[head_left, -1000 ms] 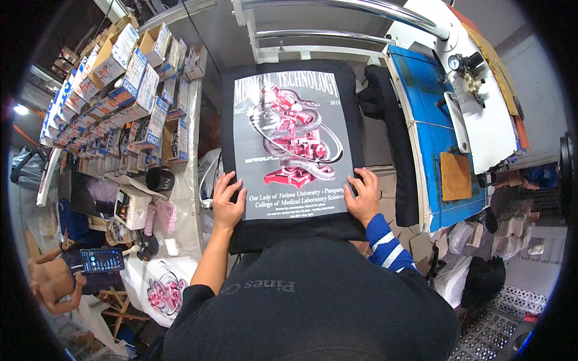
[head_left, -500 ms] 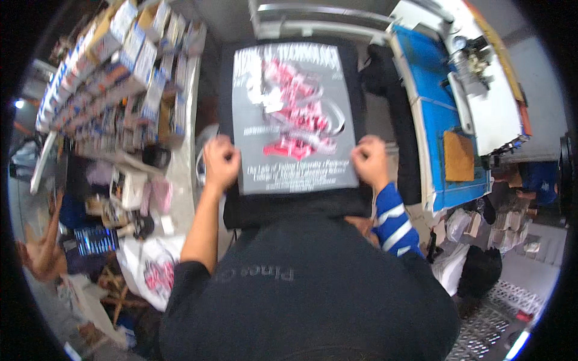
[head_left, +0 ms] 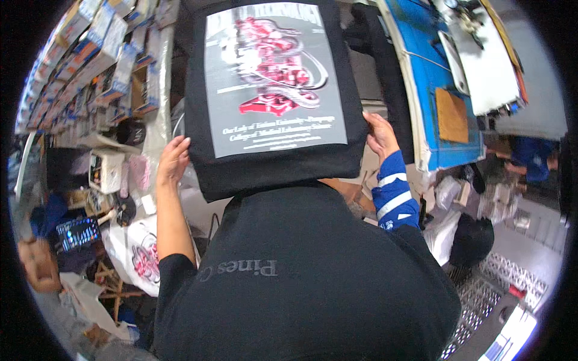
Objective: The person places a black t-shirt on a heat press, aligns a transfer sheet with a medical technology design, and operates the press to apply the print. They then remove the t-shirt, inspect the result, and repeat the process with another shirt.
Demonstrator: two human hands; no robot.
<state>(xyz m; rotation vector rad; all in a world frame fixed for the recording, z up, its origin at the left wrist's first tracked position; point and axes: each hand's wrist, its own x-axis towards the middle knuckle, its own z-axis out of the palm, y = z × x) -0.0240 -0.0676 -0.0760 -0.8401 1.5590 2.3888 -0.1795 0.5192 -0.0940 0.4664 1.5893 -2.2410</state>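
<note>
A black shirt [head_left: 271, 171] lies spread in front of me, bearing a large grey panel [head_left: 241, 129] with a red and white design and pale lettering. At the shirt's left edge, my left hand [head_left: 173, 161] is closed, its fingertips on the cloth. My right hand [head_left: 382, 137] pinches the opposite edge between thumb and fingers, level with the lower part of the panel. Both hands are outside the grey panel. Whatever lies beneath the shirt is hidden, and its far end runs out of the top of the view.
Stacked boxes fill a shelf [head_left: 99, 45] at the left. To the right stands a blue framed screen [head_left: 430, 114] with a brown square piece [head_left: 451, 115] on it. A white bag [head_left: 129, 253] with a red print and a lit display [head_left: 78, 233] are at lower left.
My hands have gone from the lower sides of the grey panel out to the shirt's side edges. Shirt and panel now sit higher and further left in view, slightly tilted.
</note>
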